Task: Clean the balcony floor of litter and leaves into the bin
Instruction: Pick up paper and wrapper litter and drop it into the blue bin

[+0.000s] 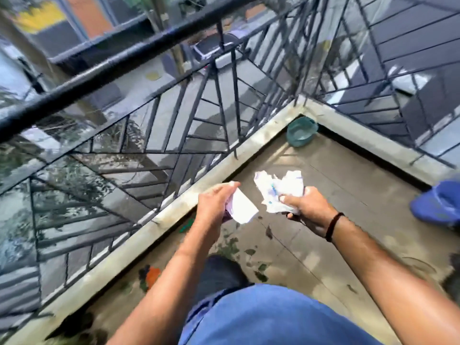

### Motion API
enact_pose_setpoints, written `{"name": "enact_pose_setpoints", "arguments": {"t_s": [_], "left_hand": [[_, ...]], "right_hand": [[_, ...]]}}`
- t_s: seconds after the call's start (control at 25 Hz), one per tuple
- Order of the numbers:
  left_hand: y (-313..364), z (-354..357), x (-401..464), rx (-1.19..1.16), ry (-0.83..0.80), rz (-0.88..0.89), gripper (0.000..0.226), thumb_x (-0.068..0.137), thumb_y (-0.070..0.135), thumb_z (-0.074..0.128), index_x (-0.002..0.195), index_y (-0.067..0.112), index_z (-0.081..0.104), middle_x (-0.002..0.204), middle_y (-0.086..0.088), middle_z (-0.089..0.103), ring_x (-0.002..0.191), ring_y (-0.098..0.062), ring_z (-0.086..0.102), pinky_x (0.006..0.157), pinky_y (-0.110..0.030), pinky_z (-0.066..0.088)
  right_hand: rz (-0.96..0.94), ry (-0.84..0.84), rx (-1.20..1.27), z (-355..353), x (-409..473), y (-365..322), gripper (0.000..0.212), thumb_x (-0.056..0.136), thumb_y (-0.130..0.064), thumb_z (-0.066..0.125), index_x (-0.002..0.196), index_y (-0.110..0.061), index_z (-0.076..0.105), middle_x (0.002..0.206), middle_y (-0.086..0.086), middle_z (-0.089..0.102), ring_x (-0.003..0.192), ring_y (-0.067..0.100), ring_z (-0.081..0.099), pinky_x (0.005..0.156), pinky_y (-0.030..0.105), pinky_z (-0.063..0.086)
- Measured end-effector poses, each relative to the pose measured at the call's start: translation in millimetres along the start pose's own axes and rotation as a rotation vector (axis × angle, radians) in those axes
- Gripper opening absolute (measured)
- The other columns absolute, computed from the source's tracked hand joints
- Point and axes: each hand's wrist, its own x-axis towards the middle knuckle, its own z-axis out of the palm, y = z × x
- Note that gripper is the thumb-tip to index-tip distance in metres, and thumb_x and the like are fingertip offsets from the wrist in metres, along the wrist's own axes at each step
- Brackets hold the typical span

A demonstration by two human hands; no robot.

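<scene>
Balcony floor (323,195) edged by open railing (154,135); leaves (231,245) scattered underfoot; folded paper (242,207) pinched in left hand (215,204); crumpled paper (281,190) clenched in right hand (307,210); blue bin (435,202) well apart at right; loose sheets likely to be dropped or blown through railing gaps; leaves not yet gathered.

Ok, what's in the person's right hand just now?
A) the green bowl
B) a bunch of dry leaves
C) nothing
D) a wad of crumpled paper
D: the right hand grips a wad of crumpled white paper, while the green bowl sits in the balcony corner and leaves lie on the floor.
</scene>
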Motion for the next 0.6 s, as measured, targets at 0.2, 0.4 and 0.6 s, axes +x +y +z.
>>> {"name": "enact_pose_setpoints", "arguments": {"t_s": [0.2, 0.4, 0.6], "left_hand": [[28.9, 36.7, 90.2, 0.143, -0.134, -0.049, 0.018, 0.094, 0.026, 0.069, 0.092, 0.008, 0.073, 0.073, -0.012, 0.059, 0.053, -0.017, 0.046, 0.046, -0.021, 0.031], [72.3, 81.5, 172.9, 0.143, -0.377, -0.091, 0.048, 0.066, 0.049, 0.085, 0.09, 0.009, 0.071, 0.075, -0.019, 0.057, 0.072, -0.028, 0.048, 0.056, -0.027, 0.031], [136.0, 188.6, 230.0, 0.271, -0.647, -0.037, 0.036, 0.075, 0.042, 0.081, 0.092, 0.011, 0.073, 0.088, -0.023, 0.065, 0.072, -0.022, 0.061, 0.061, -0.028, 0.042]], "right_hand": [[-0.003, 0.132, 0.064, -13.5, 65.5, -39.8, 0.013, 0.091, -0.002, 0.064, 0.104, 0.001, 0.069, 0.085, 0.01, 0.07, 0.07, 0.022, 0.058, 0.048, 0.022, 0.046], [-0.063, 0.332, 0.21, -42.0, 89.8, -94.8, 0.004, 0.09, 0.001, 0.066, 0.092, -0.001, 0.068, 0.074, 0.008, 0.068, 0.062, 0.018, 0.057, 0.047, 0.022, 0.04], [-0.205, 0.587, 0.387, -81.6, 96.0, -142.9, 0.006, 0.089, -0.001, 0.068, 0.094, -0.003, 0.068, 0.081, 0.008, 0.072, 0.059, 0.014, 0.06, 0.045, 0.02, 0.041]]}}
